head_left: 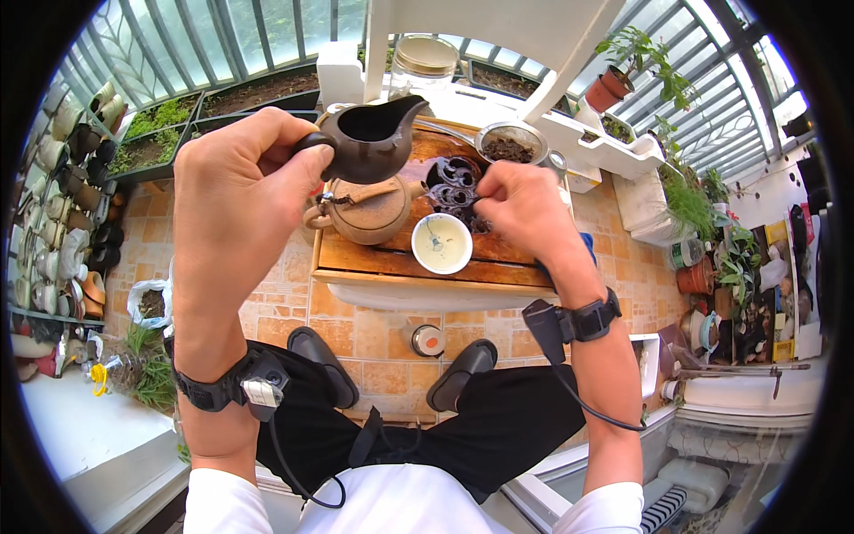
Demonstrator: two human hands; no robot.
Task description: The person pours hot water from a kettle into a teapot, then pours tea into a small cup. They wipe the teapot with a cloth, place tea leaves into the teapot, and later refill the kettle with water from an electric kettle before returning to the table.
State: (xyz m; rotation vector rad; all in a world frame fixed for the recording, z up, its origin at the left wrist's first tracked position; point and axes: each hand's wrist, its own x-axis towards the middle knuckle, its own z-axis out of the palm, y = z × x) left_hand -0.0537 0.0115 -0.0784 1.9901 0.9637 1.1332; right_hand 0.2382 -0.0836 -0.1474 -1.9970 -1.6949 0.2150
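My left hand (250, 180) pinches the handle of a dark brown clay pitcher (373, 143), which is held up over the tray with its spout to the right. Below it a tan clay teapot (373, 212) with its lid on stands on the wet wooden tea tray (373, 263). In front of the teapot's spout is a white cup (442, 244) with a blue pattern and pale liquid. My right hand (520, 203) has its fingers curled above the tray's dark carved openwork (456, 183); whether it holds anything is hidden. Behind it lies a metal strainer (512, 142) with wet tea leaves.
A lidded glass jar (424, 63) stands behind the tray. Planters (260, 91) line the railing, and a potted plant (610, 87) is at the back right. A small round container (428, 341) is on the tiled floor between my feet. Shoe racks (67, 200) stand at the left.
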